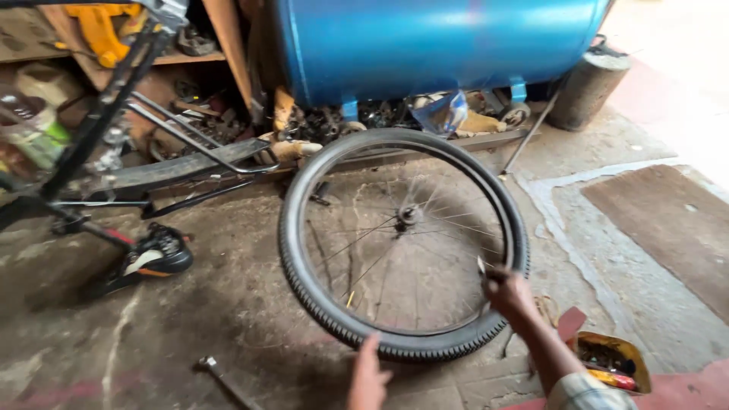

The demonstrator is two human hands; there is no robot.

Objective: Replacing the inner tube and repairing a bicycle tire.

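Note:
A bicycle wheel (319,304) with a black tyre, thin spokes and a hub (408,216) stands tilted on the concrete floor. My right hand (507,292) grips the rim at its lower right and holds a small metal tool against it. My left hand (369,373) reaches up with fingers together, touching the bottom of the tyre. An upturned bicycle frame (114,99) stands at the left, its saddle (156,254) on the floor.
A large blue drum (433,42) lies behind the wheel, with scrap parts beneath it. A grey cylinder (588,87) stands at the right. A wrench (224,380) lies on the floor at bottom left. A yellow container (611,357) sits at bottom right.

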